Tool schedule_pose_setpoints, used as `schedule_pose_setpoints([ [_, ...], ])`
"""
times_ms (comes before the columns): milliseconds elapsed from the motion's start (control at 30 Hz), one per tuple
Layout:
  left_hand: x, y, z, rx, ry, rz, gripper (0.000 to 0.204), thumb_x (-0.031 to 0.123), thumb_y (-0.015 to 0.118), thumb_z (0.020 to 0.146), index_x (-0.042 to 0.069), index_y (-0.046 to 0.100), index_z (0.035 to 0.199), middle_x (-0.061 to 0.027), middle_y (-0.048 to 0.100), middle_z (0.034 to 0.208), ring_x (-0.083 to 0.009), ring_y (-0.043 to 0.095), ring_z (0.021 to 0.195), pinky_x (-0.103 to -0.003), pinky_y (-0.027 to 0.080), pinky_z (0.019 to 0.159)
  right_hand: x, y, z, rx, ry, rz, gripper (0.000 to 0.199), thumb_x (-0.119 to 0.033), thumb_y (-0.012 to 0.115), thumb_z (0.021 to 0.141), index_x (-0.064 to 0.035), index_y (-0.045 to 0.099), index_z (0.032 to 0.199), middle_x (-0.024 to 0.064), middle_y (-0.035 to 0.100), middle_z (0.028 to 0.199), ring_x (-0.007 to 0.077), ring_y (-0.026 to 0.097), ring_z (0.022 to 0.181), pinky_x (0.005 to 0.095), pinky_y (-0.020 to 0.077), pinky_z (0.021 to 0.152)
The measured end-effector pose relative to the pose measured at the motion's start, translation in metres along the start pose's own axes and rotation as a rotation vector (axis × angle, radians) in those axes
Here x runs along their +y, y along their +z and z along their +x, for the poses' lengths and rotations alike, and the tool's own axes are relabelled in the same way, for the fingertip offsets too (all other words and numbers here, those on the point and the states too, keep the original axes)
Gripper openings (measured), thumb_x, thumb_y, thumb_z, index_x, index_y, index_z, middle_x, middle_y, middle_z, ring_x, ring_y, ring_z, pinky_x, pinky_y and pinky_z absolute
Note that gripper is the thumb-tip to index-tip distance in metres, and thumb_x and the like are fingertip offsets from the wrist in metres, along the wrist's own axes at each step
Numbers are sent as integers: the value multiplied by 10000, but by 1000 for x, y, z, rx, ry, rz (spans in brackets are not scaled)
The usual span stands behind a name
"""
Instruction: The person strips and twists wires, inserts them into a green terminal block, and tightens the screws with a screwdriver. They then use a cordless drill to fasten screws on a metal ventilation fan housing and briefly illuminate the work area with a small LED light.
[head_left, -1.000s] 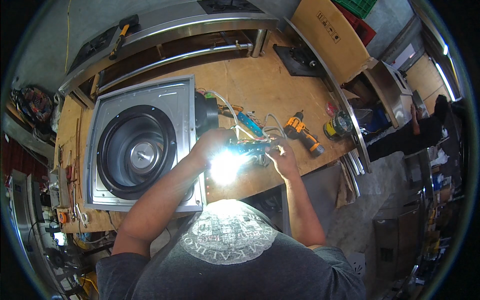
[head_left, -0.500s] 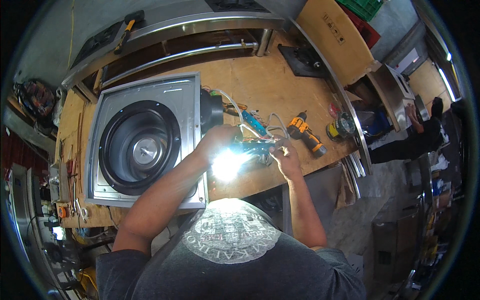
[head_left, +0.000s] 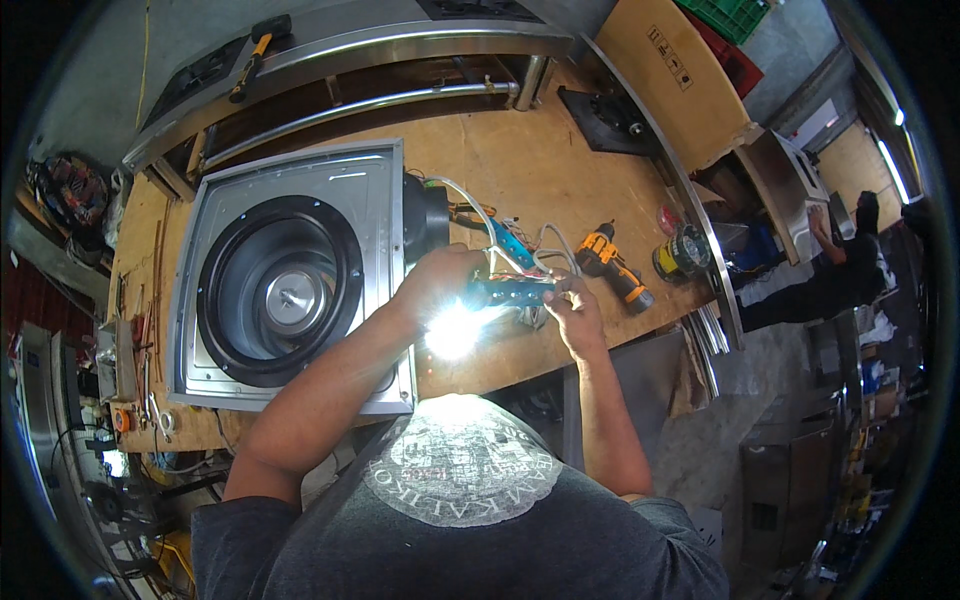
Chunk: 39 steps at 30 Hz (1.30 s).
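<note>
Left hand (head_left: 440, 285): closed around left end of blue terminal strip (head_left: 512, 292), lifted just above bench (head_left: 540, 150), right beside fan housing (head_left: 290, 280).
Right hand (head_left: 572, 312): fingertips pinched at right end of strip, among white wires (head_left: 470, 200); exact hold on a single wire cannot be told.
Strip: small, stiff, probably light plastic; likely brittle at screw posts, so best held by long edges, not by wires.
Wires: soft, springy, looped back to motor (head_left: 428, 215) on housing; tethered, so strip likely tugs back if pulled far.
Glare (head_left: 455, 330): bright spot under hands, hides underside of strip.
Housing: square grey metal, black round opening; looks heavy, sharp-edged, flat on bench.
Drill (head_left: 615, 265): orange and black, lying near, right of hands, untouched.
Tape roll (head_left: 682, 255): just past drill, by bench edge.
</note>
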<state>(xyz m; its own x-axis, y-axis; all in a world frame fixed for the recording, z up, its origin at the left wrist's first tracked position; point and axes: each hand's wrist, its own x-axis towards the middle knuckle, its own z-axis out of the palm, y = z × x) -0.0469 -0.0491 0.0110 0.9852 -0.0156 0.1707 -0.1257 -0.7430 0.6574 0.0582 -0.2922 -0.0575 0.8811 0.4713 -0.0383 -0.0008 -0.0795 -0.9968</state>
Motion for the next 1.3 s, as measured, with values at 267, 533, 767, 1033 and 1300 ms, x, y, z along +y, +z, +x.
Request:
schedule_pose_setpoints([
  [267, -4, 1, 0, -11, -3, 6, 319, 259, 786, 772, 63, 689, 1004, -163, 622, 890, -358, 628, 854, -433, 490, 770, -2, 2, -1, 15, -11, -16, 141, -93, 719, 892, -59, 601, 961, 159, 562, 1371, 248, 506, 1255, 374, 400, 1049],
  [533, -3, 1, 0, -1, 2, -9, 316, 269, 783, 779, 66, 689, 1001, -160, 618, 877, -350, 627, 852, -430, 486, 757, 1, 0, -1, 19, -19, -50, 148, -108, 722, 891, -58, 610, 972, 165, 560, 1375, 260, 504, 1265, 373, 406, 1047],
  [767, -1, 0, 1, 26, -38, 55, 309, 263, 782, 776, 72, 690, 1001, -156, 620, 893, -361, 629, 906, -438, 489, 807, 5, 6, 0, 31, -46, -47, 429, -76, 714, 897, 4, 568, 1292, 63, 634, 1117, 152, 594, 1020, 289, 488, 909],
  [1033, 7, -5, -3, 73, -90, -23, 370, 260, 810, 743, 90, 683, 1047, -165, 593, 1008, -366, 617, 977, -435, 493, 862, 14, -4, 7, 69, -38, -123, 233, -129, 728, 900, -42, 602, 1077, 114, 576, 1307, 213, 530, 1186, 344, 419, 1012],
  [1300, 9, -4, -3, 36, -105, 22, 375, 241, 803, 755, 83, 674, 1070, -163, 596, 1002, -366, 619, 980, -441, 497, 856, 11, -2, 4, 51, -46, -100, 147, -124, 719, 902, -62, 597, 957, 145, 550, 1369, 234, 497, 1248, 363, 380, 1059],
])
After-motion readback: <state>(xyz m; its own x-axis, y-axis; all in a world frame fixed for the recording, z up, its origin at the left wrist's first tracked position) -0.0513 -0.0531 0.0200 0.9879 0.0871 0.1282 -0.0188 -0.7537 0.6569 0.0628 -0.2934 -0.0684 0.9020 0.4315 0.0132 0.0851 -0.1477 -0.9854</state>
